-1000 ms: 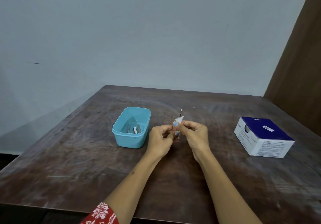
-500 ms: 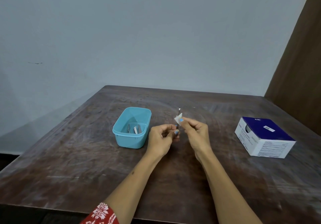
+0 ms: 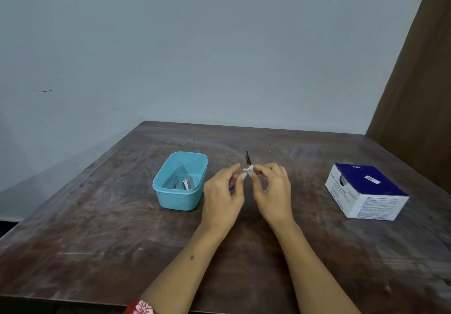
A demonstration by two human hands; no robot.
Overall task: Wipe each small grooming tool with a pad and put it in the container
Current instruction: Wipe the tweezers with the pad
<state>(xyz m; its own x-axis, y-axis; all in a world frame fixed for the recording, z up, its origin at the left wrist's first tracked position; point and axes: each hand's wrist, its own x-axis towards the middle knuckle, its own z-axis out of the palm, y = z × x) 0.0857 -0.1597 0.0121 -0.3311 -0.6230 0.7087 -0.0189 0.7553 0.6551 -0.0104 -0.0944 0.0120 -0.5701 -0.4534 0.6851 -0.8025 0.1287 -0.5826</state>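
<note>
My left hand (image 3: 223,195) pinches the lower end of a thin dark grooming tool (image 3: 248,158), whose tip sticks up above my fingers. My right hand (image 3: 274,193) holds a small white pad (image 3: 247,169) folded around the tool's shaft, right against my left fingertips. Both hands hover over the middle of the table. To the left stands a light blue plastic container (image 3: 180,198) with a few metal grooming tools (image 3: 183,183) lying inside it.
A blue and white cardboard box (image 3: 366,191) sits at the right on the dark wooden table (image 3: 97,240). A pale wall lies behind the table and a brown panel (image 3: 419,82) rises at the right.
The right hand has slid the pad down along the tool toward the left fingers, so more of the dark tip shows. Both hands stayed in place.
</note>
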